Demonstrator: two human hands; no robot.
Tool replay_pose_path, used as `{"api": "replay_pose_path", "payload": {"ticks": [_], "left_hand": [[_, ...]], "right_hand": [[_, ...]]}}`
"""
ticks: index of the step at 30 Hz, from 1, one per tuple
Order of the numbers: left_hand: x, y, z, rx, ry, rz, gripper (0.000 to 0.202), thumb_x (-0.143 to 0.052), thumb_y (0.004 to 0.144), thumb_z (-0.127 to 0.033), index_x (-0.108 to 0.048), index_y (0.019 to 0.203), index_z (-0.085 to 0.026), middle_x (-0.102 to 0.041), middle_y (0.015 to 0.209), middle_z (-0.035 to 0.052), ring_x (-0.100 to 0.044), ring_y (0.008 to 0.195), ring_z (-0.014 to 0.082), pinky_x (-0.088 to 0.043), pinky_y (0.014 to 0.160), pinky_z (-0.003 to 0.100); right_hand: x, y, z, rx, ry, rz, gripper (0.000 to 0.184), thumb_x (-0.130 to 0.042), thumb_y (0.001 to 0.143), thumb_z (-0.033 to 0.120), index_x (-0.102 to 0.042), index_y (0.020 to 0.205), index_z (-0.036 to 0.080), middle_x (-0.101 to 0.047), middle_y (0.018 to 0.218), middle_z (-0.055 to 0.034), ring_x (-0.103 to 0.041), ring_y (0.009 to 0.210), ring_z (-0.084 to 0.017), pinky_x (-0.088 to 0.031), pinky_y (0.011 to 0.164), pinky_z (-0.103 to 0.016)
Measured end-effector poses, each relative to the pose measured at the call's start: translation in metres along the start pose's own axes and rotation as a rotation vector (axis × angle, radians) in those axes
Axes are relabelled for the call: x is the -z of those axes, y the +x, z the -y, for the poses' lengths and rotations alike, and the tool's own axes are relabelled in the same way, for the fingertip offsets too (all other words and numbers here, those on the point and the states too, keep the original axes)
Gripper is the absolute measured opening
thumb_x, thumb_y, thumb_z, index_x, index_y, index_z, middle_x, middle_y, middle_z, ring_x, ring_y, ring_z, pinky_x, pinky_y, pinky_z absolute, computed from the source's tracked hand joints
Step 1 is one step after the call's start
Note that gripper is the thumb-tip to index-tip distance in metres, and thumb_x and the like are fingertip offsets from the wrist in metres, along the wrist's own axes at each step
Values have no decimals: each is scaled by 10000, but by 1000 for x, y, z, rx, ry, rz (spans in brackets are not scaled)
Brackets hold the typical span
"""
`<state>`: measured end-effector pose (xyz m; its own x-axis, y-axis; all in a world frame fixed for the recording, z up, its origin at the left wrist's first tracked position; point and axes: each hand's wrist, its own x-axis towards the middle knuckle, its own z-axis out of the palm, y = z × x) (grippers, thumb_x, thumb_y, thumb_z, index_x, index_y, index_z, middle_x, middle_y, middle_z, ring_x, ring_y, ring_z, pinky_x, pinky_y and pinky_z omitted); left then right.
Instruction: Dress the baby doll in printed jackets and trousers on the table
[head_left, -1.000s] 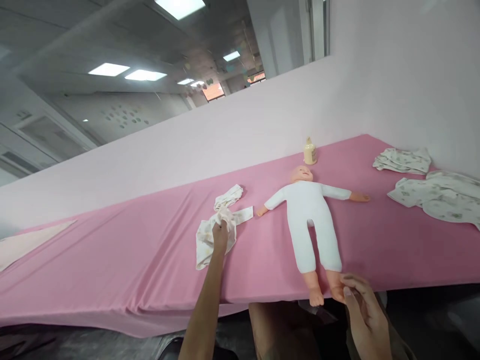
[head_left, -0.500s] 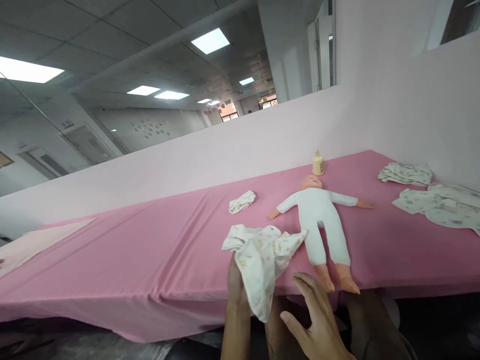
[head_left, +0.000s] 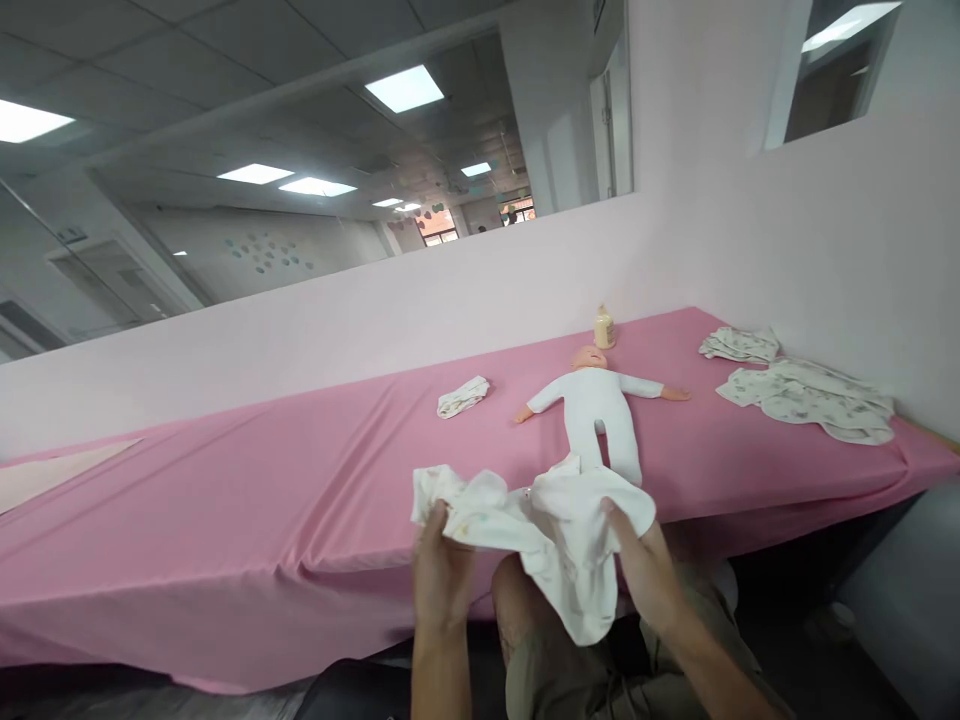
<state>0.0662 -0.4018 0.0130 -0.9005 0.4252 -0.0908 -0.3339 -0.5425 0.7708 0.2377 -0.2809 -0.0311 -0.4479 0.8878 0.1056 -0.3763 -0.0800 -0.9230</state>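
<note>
Both my hands hold a white printed baby garment (head_left: 547,530) in the air at the near edge of the pink-covered table (head_left: 262,500). My left hand (head_left: 439,570) grips its left side and my right hand (head_left: 637,560) grips its right side, fingers closed into the cloth. Just beyond it lies a baby doll (head_left: 596,405) in a white suit, on its back, arms spread; the garment hides its feet. A small rolled piece of cloth (head_left: 463,396) lies to the doll's left.
A cream bottle (head_left: 604,328) stands by the pink wall behind the doll's head. More printed clothes (head_left: 806,400) lie at the table's right end, with a folded piece (head_left: 739,344) behind them. A pale sheet (head_left: 52,475) lies far left. My knees are below the table edge.
My left hand lifted the garment off the table and drew it toward me, leaving the small rolled cloth behind. My right hand left the doll's foot and took hold of the garment's other side.
</note>
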Motion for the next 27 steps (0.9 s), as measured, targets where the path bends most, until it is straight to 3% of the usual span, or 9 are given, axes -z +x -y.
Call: {"api": "replay_pose_path", "payload": {"ticks": [4,7,10,13,14,16,18,20,27], "left_hand": [[35,28,-12,-47,20,-231,98,-553,830,-220,-643,838,-182,-676,722,-29,-652,675,106,-549,676,198],[58,40,-13,-107,193,-290,48,-577,783,-232,-612,803,-205,-658,706,-18,-669,729,140,-560,712,239],[72,37,-3,-196,337,-310,147,-622,751,-259,-620,896,-234,-687,841,15,-678,915,199,-561,825,329],[72,19,21,-360,500,-349,352,-675,739,-301,-609,1083,-266,-655,1155,31,-595,1156,224,-464,1020,393],[69,11,31,-398,600,-313,403,-690,735,-327,-608,1124,-259,-628,1227,42,-566,1200,234,-425,1061,404],[57,-5,53,-351,822,-98,414,-697,743,-404,-645,1108,-217,-639,1214,85,-579,1170,266,-423,1054,428],[41,-19,76,-192,952,204,404,-718,732,-441,-685,1052,-197,-676,1140,110,-618,1095,284,-454,1008,431],[24,-29,96,-102,1011,359,388,-723,737,-446,-704,1042,-207,-692,1120,112,-630,1064,287,-457,993,433],[-6,-75,147,191,802,782,552,-750,729,-482,-675,1177,-169,-659,1218,150,-547,1223,308,-366,1097,432]], "right_hand": [[50,26,26,-90,170,-191,330,-657,805,486,-679,860,161,-722,818,-76,-684,794,-250,-584,735,-372],[85,38,39,-39,149,-331,241,-696,758,427,-668,804,192,-700,737,-40,-675,755,-236,-583,704,-359],[106,41,39,-14,106,-377,211,-687,747,408,-668,779,200,-677,673,-22,-677,768,-241,-585,722,-378],[111,36,31,6,71,-364,205,-747,668,373,-691,754,195,-698,729,-25,-676,813,-242,-584,778,-387],[109,34,30,16,66,-350,226,-786,610,342,-701,763,199,-710,774,-22,-675,836,-240,-581,806,-388],[101,29,29,6,97,-275,259,-801,579,343,-714,785,210,-723,820,-22,-677,862,-246,-578,833,-404],[92,27,33,-49,172,-145,251,-715,686,438,-726,796,213,-729,808,-47,-685,876,-264,-581,825,-428],[83,25,40,-94,225,-41,326,-599,776,505,-733,789,208,-729,772,-70,-692,887,-281,-585,803,-444],[75,2,76,-94,294,-66,308,-625,772,465,-741,823,184,-739,746,-86,-689,973,-313,-561,846,-468]]}}
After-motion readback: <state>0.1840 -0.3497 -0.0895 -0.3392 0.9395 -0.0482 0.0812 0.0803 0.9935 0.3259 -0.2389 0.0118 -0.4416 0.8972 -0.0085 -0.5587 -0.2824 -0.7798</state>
